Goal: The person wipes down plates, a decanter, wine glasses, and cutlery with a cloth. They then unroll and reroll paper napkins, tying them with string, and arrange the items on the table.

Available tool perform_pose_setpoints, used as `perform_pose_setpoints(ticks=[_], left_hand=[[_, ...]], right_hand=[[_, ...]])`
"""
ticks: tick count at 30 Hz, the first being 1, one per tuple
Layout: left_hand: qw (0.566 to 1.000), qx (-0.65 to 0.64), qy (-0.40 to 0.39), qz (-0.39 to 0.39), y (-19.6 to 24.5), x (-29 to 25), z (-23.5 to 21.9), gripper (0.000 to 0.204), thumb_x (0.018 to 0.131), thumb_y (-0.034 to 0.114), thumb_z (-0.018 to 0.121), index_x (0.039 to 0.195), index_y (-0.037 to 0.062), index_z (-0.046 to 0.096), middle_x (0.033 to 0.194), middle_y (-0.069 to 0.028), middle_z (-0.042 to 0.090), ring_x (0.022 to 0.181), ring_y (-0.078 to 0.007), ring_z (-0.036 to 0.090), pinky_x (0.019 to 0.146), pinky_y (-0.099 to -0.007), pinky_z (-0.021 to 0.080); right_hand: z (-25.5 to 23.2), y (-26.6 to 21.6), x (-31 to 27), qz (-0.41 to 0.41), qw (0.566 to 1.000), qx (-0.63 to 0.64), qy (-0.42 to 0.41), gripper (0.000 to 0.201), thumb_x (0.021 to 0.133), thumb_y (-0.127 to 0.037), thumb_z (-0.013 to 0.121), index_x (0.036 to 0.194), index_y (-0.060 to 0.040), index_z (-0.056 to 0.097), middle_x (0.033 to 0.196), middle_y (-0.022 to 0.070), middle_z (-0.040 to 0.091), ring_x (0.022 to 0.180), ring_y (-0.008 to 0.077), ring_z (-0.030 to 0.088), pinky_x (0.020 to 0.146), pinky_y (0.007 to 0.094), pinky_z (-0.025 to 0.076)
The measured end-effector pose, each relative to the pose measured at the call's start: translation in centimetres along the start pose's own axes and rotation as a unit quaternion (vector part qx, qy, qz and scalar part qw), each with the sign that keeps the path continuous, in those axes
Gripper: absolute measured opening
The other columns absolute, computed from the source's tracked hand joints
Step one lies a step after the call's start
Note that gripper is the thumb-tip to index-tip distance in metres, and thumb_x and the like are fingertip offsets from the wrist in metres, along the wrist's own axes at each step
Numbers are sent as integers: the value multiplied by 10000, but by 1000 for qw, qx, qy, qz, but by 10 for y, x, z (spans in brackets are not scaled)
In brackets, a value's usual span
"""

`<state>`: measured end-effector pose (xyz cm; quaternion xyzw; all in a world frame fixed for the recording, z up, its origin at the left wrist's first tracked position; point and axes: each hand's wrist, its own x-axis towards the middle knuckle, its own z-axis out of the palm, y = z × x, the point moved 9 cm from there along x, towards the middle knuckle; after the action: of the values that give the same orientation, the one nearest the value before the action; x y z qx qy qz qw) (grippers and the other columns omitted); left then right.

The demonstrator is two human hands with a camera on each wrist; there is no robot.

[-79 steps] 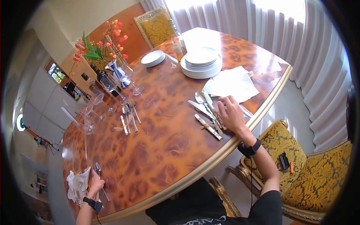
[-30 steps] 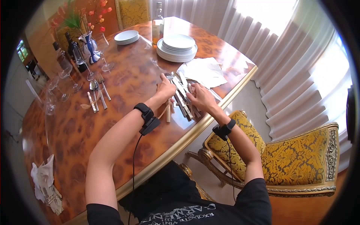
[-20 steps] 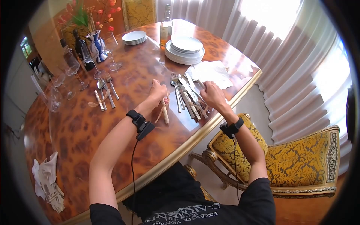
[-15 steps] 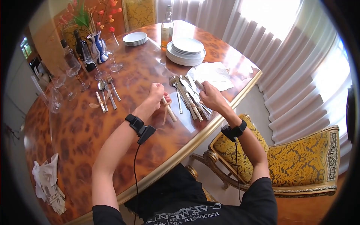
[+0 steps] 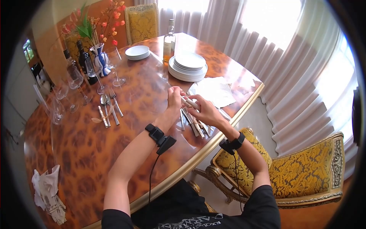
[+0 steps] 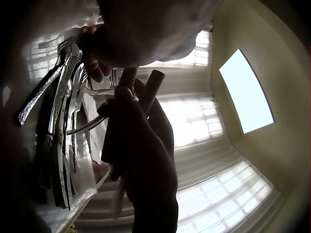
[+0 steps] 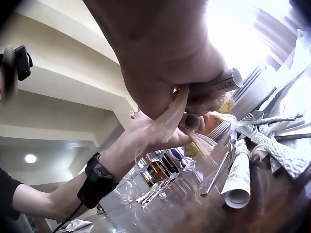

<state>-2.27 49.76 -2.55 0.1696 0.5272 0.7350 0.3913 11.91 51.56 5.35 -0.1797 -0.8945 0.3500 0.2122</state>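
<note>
Both hands meet above a cutlery pile (image 5: 195,126). My left hand (image 5: 174,100) has curled fingers round one end of a tied paper roll, mostly hidden in the head view. My right hand (image 5: 209,111) pinches a pale paper roll (image 5: 191,103) beside it. In the right wrist view, a printed roll (image 7: 228,80) juts from the right hand (image 7: 165,63), with a second roll end (image 7: 191,121) and a pale ribbon (image 7: 170,116) just below. Two roll ends stick up by the right hand (image 6: 146,145) in the left wrist view. Another roll (image 7: 238,179) lies among the cutlery.
White plates (image 5: 187,68) stand behind the hands, near a bottle (image 5: 169,42) and white papers (image 5: 215,91). Left of them are another cutlery set (image 5: 108,108), wine glasses (image 5: 119,81) and a flower vase (image 5: 100,59). Crumpled cloth (image 5: 49,191) lies at the far left.
From the far left, my left hand came over to the cutlery and took up a tied roll. The hands, apart half a second ago, have closed together, each with a roll.
</note>
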Motion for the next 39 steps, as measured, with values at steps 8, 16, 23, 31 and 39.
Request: perform_pose_setpoints(ticks=[8, 16, 23, 31, 39], left_hand=[[945, 297, -81, -111, -29, -26, -25, 395, 858, 327, 605, 1113, 48, 490, 887, -84, 541, 734, -188, 577, 617, -373, 527], [944, 219, -162, -186, -47, -41, 2, 415, 870, 214, 602, 1223, 67, 442, 1011, -87, 500, 890, -207, 596, 779, -343, 569], [953, 244, -147, -107, -2, -54, -35, 307, 897, 202, 609, 1148, 42, 536, 1026, -91, 601, 835, -157, 638, 644, -285, 555], [694, 640, 221, 244, 160, -31, -277, 342, 854, 289, 584, 1011, -14, 610, 765, -134, 660, 788, -270, 679, 705, -445, 528], [956, 243, 118, -111, 118, -16, -338, 406, 872, 336, 548, 1104, 3, 571, 1002, -256, 644, 841, -372, 669, 753, -457, 569]], right_hand=[[-34, 123, 41, 88, 967, -238, 6, 356, 852, -295, 595, 1099, -41, 631, 805, 193, 677, 784, 376, 661, 741, 450, 518], [-23, 86, 31, 68, 963, -259, 12, 453, 850, -374, 606, 1087, 12, 613, 977, 275, 637, 891, 413, 642, 789, 468, 513], [-13, -18, 49, -51, 962, -266, 20, 404, 876, -304, 637, 1130, 10, 628, 1009, 211, 655, 932, 332, 653, 809, 429, 518], [187, -77, 152, -127, 973, -73, -178, 447, 892, -386, 567, 1007, 33, 669, 906, 195, 704, 847, 331, 678, 787, 405, 518], [313, -121, 197, 42, 951, -241, -191, 934, 696, -615, 709, 1247, 120, 542, 1234, 271, 555, 1184, 388, 542, 948, 421, 502]])
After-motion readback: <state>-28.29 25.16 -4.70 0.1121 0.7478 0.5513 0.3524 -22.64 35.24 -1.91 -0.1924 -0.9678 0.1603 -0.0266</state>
